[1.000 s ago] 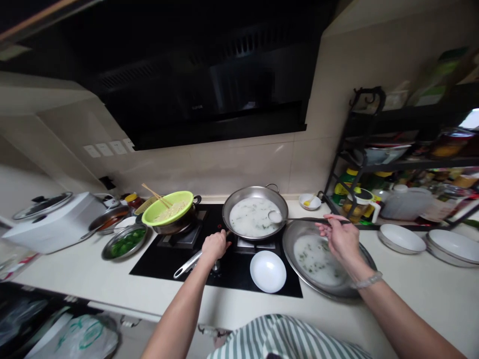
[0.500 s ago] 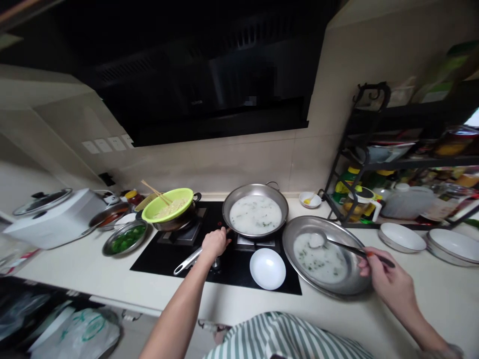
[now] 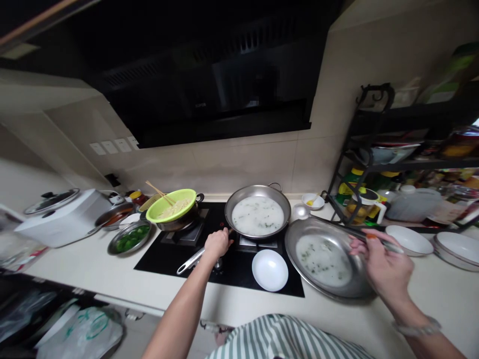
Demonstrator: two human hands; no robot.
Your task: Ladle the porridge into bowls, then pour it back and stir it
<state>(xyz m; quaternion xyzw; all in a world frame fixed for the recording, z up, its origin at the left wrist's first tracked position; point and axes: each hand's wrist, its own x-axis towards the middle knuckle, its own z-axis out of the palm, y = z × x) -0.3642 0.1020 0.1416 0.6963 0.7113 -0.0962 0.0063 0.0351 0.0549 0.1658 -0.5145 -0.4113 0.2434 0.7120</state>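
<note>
My left hand (image 3: 219, 244) is closed around the long handle (image 3: 191, 261) of the steel wok (image 3: 229, 215), which sits on the stove with milky white soup and green bits in it. In my right hand (image 3: 387, 264) is a ladle (image 3: 301, 211) with a dark handle, its bowl raised over the back rim of a wide steel basin (image 3: 357, 274). The basin holds similar whitish soup (image 3: 324, 262) with green flecks. A white bowl (image 3: 270, 270) stands on the stove's front, between the wok and the basin.
A lime-green colander (image 3: 170, 205) with noodles and chopsticks rests on a pot at the left burner. Chopped greens fill a metal dish (image 3: 129, 239) farther left. White bowls (image 3: 408, 240) and a black rack (image 3: 361, 184) stand right. A range hood (image 3: 220, 75) hangs above.
My right hand has lifted the ladle out of the basin's soup, up and toward the back near the wok. The left hand stays on the wok handle; the view has shifted slightly.
</note>
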